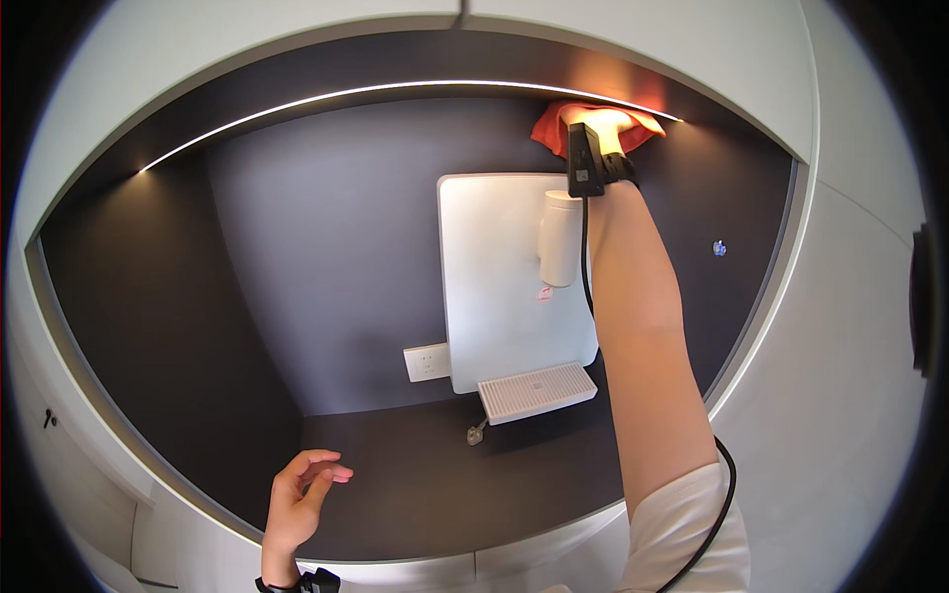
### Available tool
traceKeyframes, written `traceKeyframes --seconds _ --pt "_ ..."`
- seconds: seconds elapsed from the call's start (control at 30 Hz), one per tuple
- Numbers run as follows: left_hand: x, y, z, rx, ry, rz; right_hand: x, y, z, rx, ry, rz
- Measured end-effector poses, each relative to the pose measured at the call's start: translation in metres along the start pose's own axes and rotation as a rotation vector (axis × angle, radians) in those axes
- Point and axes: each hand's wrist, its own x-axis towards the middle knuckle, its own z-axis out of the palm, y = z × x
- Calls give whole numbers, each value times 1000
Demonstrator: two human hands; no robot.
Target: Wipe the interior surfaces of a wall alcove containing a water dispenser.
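Observation:
My right hand (606,127) reaches up to the top of a dark wall niche and holds a red cloth (550,133) against the surface beside the LED light strip (385,87). Bright light falls on the hand, so its fingers are hard to make out. My left hand (296,500) hovers low at the front left over the niche's dark shelf (393,489), fingers curled and apart, with nothing in it. Behind my right forearm is a white wall-mounted water dispenser (493,296), partly hidden, with a cylindrical spout (561,244) and a ribbed drip tray (537,393).
A white wall socket (427,363) sits left of the dispenser. Beneath the drip tray, a plug (475,435) hangs on a short cord. A black cable (723,511) runs along my right arm. White cabinet panels (852,296) frame the niche.

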Motion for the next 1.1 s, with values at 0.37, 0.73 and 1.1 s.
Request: traceKeyframes --seconds 0.37,0.73,1.1 --pt "0 5 -4 54 -63 47 -26 -46 -5 -395 17 -201" --pt "12 -1 10 143 -217 104 -40 -48 -91 -1101 75 218" --pt "16 -14 6 178 -190 145 -123 -111 33 -797 11 -267"
